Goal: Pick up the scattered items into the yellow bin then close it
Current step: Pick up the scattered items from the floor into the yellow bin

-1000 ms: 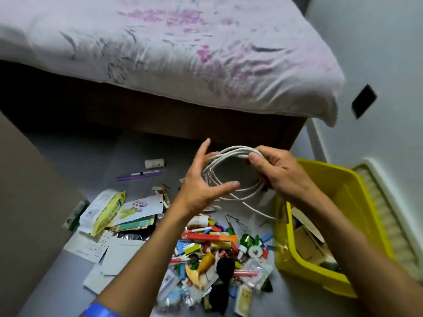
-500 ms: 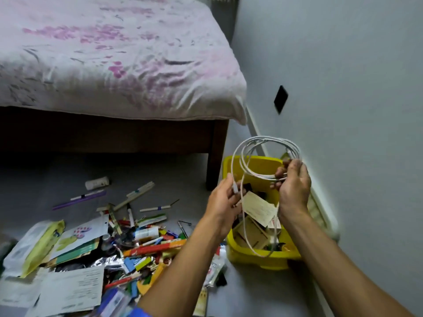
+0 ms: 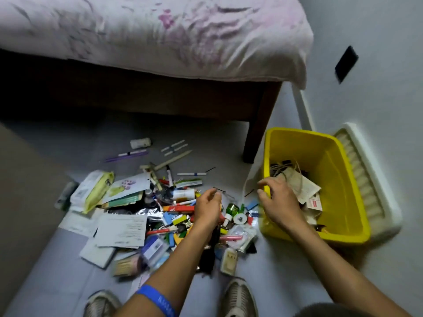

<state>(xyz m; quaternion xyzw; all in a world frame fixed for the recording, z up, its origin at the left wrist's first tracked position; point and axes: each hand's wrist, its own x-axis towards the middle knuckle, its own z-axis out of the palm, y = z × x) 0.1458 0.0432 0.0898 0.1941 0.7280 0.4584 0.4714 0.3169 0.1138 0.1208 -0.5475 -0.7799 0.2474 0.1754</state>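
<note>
Yellow bin sits open on the floor at four o'clock in the head view, papers and cord inside. Right hand hovers over the bin's near-left rim, fingers loosely curled, holding nothing I can make out. Left hand hangs at centre above the scattered items, fingers curled; whether they pinch anything I cannot tell. A bed spans twelve o'clock.

Both forearms bare, no sleeves in view. Left wrist carries a blue wristband with pale lettering, unreadable. Feet in grey-beige sneakers, both toes visible at frame bottom.
</note>
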